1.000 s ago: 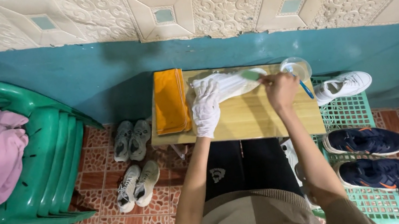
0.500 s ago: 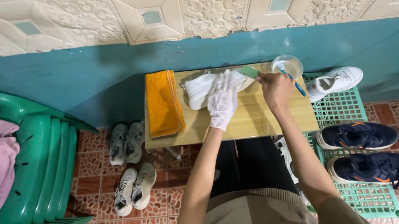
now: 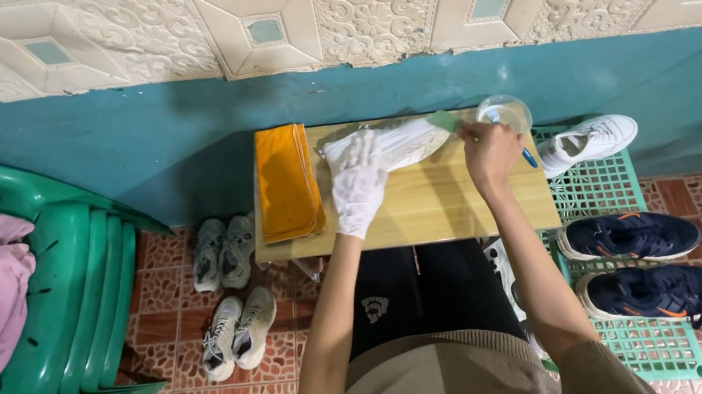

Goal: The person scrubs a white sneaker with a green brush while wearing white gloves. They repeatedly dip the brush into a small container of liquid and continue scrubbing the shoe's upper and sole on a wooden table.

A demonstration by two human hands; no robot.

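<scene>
We're mid-scrub: gloved left hand [image 3: 358, 184] pins the white shoe [image 3: 390, 145] at the worktop's [image 3: 429, 208] far edge, right hand [image 3: 490, 155] pinching a brush [image 3: 528, 158]; next, steady strokes.

White sneaker [image 3: 394, 144] lying on its side, pale sole facing up, toe pointing right; gloved left hand [image 3: 358, 184] pressing its heel end. Small green-headed brush [image 3: 445, 121] touching toe, held in bare right hand [image 3: 488, 155], blue handle poking below fist.
</scene>
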